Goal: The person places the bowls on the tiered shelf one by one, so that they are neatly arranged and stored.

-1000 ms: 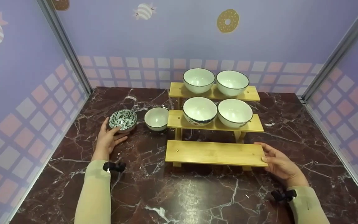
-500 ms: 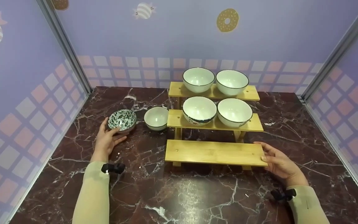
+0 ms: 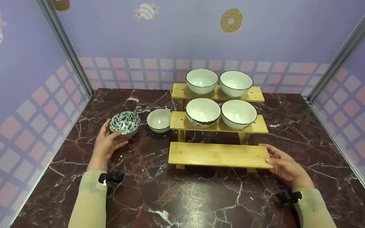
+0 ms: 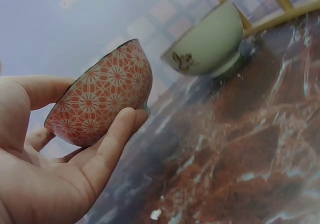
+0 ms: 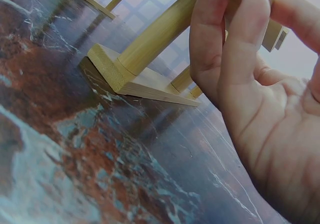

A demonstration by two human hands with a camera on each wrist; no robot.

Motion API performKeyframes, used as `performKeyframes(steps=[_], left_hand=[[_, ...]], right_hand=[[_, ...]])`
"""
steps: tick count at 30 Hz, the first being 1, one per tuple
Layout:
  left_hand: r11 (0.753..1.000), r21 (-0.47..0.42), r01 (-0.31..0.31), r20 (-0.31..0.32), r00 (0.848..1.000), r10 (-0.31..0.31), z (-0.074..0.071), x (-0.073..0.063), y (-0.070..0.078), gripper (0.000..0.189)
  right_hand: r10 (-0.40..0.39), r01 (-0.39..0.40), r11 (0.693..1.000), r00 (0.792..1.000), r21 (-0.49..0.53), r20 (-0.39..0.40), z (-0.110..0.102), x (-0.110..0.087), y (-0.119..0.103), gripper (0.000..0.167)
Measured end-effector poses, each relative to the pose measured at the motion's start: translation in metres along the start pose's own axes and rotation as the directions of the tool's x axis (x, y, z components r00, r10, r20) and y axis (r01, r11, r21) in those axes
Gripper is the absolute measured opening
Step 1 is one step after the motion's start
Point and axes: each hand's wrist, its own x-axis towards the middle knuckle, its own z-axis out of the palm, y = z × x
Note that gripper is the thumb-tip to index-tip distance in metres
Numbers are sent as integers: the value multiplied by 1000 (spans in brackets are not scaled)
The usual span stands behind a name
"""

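Note:
At the left of the head view my left hand (image 3: 107,142) grips a small bowl (image 3: 125,123), thumb at the rim and fingers under it. Its inside has dark green leaves. The left wrist view shows its red outside with white flowers, and the bowl (image 4: 107,91) held above the table. My right hand (image 3: 285,164) pinches the right end of the lowest board of a three-step wooden rack (image 3: 219,155); in the right wrist view its fingers (image 5: 245,38) curl around the board's end. A white bowl (image 3: 159,121) stands on the table between the held bowl and the rack.
Two white bowls with dark rims, one of them here (image 3: 202,81), sit on the top step. Two more, including one with a blue patterned outside (image 3: 203,112), sit on the middle step. Panel walls (image 3: 157,38) enclose the dark marble table (image 3: 201,202) at the back and sides.
My left forearm has shifted a little left and back, and the patterned bowl looks slightly larger and nearer the camera. My right hand stays on the board's end.

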Motion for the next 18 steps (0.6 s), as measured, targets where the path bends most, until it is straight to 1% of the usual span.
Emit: performKeyframes(steps=[5, 9, 14, 18], left_hand=[[1000, -5, 0, 33, 999, 0, 3, -13, 9, 86], [1000, 11, -3, 66, 998, 2, 7, -23, 16, 85], [999, 39, -32, 118, 993, 27, 17, -37, 23, 84], [998, 46, -40, 159, 987, 32, 27, -48, 27, 83]], right_hand=[[6, -6, 1000, 1000, -2, -1, 1, 1, 0, 62], [2, -2, 1000, 1000, 1, 6, 1, 1, 0, 61], [-8, 8, 1000, 1000, 10, 23, 0, 0, 0, 62], [-8, 8, 1000, 1000, 6, 14, 0, 0, 0, 61]])
